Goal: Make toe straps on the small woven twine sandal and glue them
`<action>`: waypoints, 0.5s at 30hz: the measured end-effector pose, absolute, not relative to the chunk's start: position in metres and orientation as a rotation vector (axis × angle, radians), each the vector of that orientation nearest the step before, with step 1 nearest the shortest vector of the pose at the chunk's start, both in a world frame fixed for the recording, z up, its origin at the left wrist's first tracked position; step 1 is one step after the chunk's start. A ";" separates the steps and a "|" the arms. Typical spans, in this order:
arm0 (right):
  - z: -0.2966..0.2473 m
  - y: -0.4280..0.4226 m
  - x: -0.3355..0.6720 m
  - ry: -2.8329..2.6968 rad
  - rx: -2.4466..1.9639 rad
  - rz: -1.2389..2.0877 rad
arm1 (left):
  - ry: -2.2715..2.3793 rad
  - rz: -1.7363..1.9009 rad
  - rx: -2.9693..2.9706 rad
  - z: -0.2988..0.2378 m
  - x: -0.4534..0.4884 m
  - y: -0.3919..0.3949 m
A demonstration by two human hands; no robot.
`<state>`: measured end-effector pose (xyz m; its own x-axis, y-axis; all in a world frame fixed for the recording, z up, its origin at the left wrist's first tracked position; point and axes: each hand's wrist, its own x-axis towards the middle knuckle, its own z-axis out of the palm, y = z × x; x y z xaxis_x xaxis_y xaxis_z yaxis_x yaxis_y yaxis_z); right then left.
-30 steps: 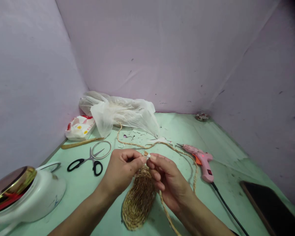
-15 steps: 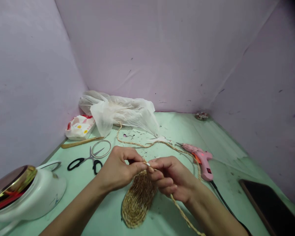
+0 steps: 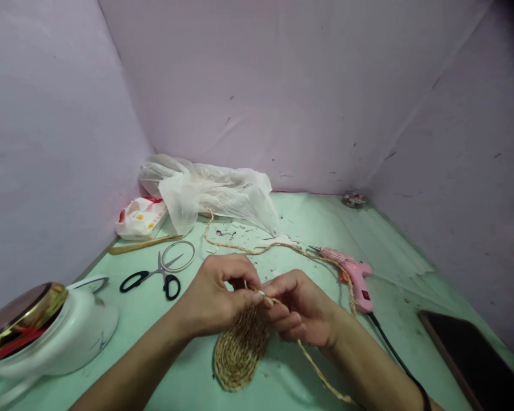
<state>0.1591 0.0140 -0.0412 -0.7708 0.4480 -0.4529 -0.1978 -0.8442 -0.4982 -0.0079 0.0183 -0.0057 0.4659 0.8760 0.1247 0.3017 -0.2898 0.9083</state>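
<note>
My left hand (image 3: 223, 294) pinches a twisted straw cord (image 3: 321, 374) between thumb and fingers, just above a woven straw sole (image 3: 237, 362). Right beside it, my right hand (image 3: 297, 308) is closed on the same cord, fingertips nearly touching the left ones. A small white bit shows between the fingertips; what it is I cannot make out. The sole lies on the green table, its upper end hidden behind my hands. From under the right hand the cord runs down toward the front, and another stretch loops along the back of the table.
A pink glue gun (image 3: 353, 274) with a black cable lies right, near a dark phone (image 3: 466, 354). Black-handled scissors (image 3: 152, 274) and a ring (image 3: 184, 257) lie left, by a white pot (image 3: 81, 331). Behind are a tissue pack (image 3: 141, 220) and a plastic bag (image 3: 223, 191).
My left fingers have shifted slightly to the right along the cord, closer to my right fingertips. The whole view has moved a little; the tools stay where they were.
</note>
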 end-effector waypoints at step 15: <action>-0.031 0.001 0.144 -0.953 -1.083 1.619 | 1.131 0.888 1.419 -0.008 -0.009 0.024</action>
